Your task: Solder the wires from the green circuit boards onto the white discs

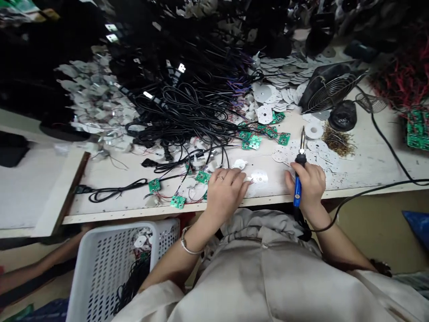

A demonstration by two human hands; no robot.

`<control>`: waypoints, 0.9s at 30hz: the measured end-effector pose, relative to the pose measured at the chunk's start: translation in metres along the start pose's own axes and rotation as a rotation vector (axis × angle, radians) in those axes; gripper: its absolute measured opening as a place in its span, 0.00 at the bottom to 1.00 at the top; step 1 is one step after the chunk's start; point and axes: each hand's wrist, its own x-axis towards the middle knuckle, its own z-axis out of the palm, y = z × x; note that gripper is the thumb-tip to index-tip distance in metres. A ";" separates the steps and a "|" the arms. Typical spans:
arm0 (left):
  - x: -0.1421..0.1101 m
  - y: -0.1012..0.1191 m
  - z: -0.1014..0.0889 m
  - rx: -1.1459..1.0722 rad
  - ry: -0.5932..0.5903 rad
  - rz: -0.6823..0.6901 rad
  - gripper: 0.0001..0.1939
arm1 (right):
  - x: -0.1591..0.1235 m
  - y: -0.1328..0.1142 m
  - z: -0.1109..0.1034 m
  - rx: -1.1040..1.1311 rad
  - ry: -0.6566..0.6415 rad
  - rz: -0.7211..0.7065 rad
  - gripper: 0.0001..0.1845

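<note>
Even, fairly bright light, with glare on a white disc (259,177) and wide-angle bending toward the edges.

Green circuit boards (254,142) all over, a tangle of black cords (187,107) up top, a blue-handled soldering iron (297,192), plus a white basket (110,268) with neat rows of dark holes and a beige smock (268,286).

I count my two hands, the left hand (224,193) and right hand (309,185), one soldering iron (297,194), one basket (100,273), one fan (330,89), and four circuit boards (177,201) nearby.
</note>
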 end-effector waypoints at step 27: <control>0.083 0.002 0.025 0.109 -0.269 -0.132 0.10 | 0.044 -0.007 0.024 0.012 -0.306 0.077 0.24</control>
